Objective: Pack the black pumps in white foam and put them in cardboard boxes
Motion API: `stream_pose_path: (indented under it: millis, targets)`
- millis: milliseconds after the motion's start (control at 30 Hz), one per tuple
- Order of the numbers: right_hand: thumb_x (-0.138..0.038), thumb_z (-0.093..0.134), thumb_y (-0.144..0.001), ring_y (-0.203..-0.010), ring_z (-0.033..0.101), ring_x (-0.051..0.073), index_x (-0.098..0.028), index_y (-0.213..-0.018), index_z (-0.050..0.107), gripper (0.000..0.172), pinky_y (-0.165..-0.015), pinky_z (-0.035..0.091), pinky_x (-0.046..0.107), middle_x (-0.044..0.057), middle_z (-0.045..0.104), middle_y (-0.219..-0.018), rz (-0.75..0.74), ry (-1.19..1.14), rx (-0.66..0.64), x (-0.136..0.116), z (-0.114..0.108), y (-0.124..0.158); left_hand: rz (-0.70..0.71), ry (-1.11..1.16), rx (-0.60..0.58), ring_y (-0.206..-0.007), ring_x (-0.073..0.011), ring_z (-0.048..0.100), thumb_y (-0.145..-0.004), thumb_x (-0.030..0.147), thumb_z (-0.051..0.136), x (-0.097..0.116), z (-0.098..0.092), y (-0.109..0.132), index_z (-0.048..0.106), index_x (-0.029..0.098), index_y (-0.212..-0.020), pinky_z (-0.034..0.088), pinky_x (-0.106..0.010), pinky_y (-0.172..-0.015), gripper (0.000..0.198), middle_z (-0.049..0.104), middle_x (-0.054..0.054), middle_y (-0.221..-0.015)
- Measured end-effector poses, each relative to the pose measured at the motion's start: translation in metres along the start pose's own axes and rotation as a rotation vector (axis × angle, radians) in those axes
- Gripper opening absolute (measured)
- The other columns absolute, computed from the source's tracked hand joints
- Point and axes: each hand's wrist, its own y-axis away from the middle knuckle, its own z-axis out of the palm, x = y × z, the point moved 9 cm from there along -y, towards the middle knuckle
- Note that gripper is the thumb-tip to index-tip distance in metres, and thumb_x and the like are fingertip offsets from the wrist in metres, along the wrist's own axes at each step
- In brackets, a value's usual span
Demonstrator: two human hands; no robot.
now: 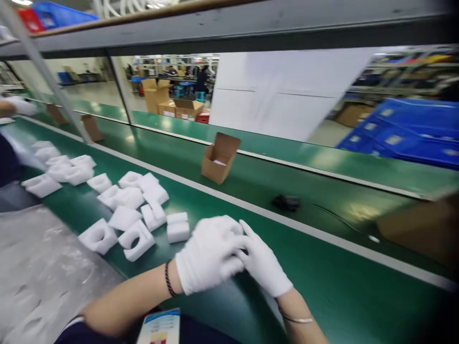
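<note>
Both my hands wear white gloves and meet on the green bench near its front edge. My left hand lies curled over the fingers of my right hand; a dark gap shows between them, and whatever they hold is hidden. Just left of my hands stands a white foam block. Several more white foam inserts with cut-out holes lie scattered further left. On the green conveyor belt beyond, a small dark object rests with a thin cable trailing right.
An open brown cardboard box stands on the belt. Two more small boxes sit further up the line. A clear plastic sheet covers the bench at left. Another person's gloved hand shows at far left. Blue crates are stacked behind.
</note>
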Motion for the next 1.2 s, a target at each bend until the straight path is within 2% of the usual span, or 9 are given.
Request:
stream_pose_path:
  millis: [133,233,367,467,600,700,800,1000,1200]
  targets:
    - [-0.012,0.053,-0.084,-0.129,0.057,0.032,-0.021,-0.09,0.07,0.02,-0.102,0.054,0.049,0.015,0.053,-0.148,-0.262,-0.009,0.19,-0.043,-0.027,0.015,-0.419,0.401,-0.016,-0.146,-0.0395,0.039,-0.085,0.066,0.063,-0.067,0.027,0.014,0.028,0.018,-0.158,0.039,-0.057,-0.117,0.094,0.033,-0.02,-0.163]
    - [-0.005,0.047,-0.084,-0.114,0.064,0.027,-0.02,-0.095,0.066,0.027,-0.092,0.058,0.044,0.013,0.064,-0.132,-0.473,-0.028,0.317,-0.069,-0.044,0.031,-0.508,0.734,-0.155,-0.149,-0.0397,0.035,-0.081,0.067,0.067,-0.079,0.069,0.018,0.005,0.018,-0.163,0.033,-0.059,-0.12,0.114,0.036,-0.02,-0.161]
    - [-0.003,0.045,-0.089,-0.111,0.065,0.024,-0.021,-0.092,0.061,0.024,-0.088,0.059,0.042,0.012,0.065,-0.126,-0.497,-0.08,0.5,-0.059,-0.06,0.051,-0.57,1.24,-0.141,-0.156,-0.0338,0.021,-0.077,0.059,0.076,-0.077,0.11,0.018,0.007,0.018,-0.163,0.029,-0.046,-0.125,0.117,0.023,-0.016,-0.168]
    - [-0.002,0.046,-0.09,-0.121,0.062,0.025,-0.022,-0.109,0.06,0.031,-0.097,0.058,0.045,0.013,0.061,-0.136,-0.468,-0.158,0.582,-0.039,-0.052,0.063,-0.522,1.42,-0.234,-0.153,-0.0339,0.029,-0.078,0.056,0.076,-0.067,0.139,0.018,0.024,0.015,-0.158,0.029,-0.044,-0.125,0.104,0.029,-0.016,-0.166]
    - [-0.009,0.049,-0.093,-0.132,0.057,0.026,-0.023,-0.148,0.044,0.057,-0.109,0.052,0.05,0.015,0.056,-0.145,-0.129,-0.336,0.623,0.014,-0.02,0.062,-0.465,1.229,-0.089,-0.148,-0.0381,0.036,-0.074,0.059,0.075,-0.083,0.157,0.016,0.035,0.012,-0.15,0.027,-0.051,-0.125,0.098,0.039,-0.019,-0.16]
    - [-0.025,0.05,-0.1,-0.136,0.054,0.027,-0.023,-0.145,0.053,0.045,-0.116,0.045,0.048,0.012,0.057,-0.146,0.021,-0.568,0.49,0.036,0.011,0.054,-0.485,1.034,0.012,-0.15,-0.041,0.032,-0.069,0.056,0.079,-0.099,0.161,0.02,0.035,0.013,-0.151,0.022,-0.053,-0.126,0.103,0.036,-0.02,-0.161]
    - [-0.047,0.042,-0.107,-0.141,0.048,0.026,-0.025,-0.147,0.052,0.046,-0.122,0.037,0.047,0.009,0.051,-0.152,0.047,-0.874,0.405,0.04,0.026,0.049,-0.491,1.047,0.066,-0.151,-0.0386,0.03,-0.072,0.054,0.077,-0.106,0.16,0.023,0.03,0.014,-0.154,0.024,-0.046,-0.126,0.102,0.034,-0.018,-0.163]
    - [-0.076,0.067,-0.083,-0.137,0.051,0.034,-0.023,-0.161,0.022,0.104,-0.118,0.037,0.054,0.019,0.045,-0.154,0.075,-1.231,0.337,0.038,0.043,0.045,-0.371,1.075,-0.002,-0.151,-0.0365,0.032,-0.072,0.066,0.075,-0.1,0.161,0.022,0.027,0.014,-0.156,0.026,-0.048,-0.126,0.109,0.033,-0.019,-0.163]
    - [-0.077,0.064,-0.085,-0.141,0.046,0.035,-0.024,-0.159,0.028,0.098,-0.119,0.036,0.054,0.018,0.043,-0.156,0.099,-1.141,0.35,0.04,0.043,0.049,-0.422,0.919,-0.072,-0.153,-0.0381,0.027,-0.066,0.064,0.08,-0.102,0.167,0.024,0.013,0.009,-0.161,0.021,-0.053,-0.127,0.128,0.027,-0.022,-0.165]
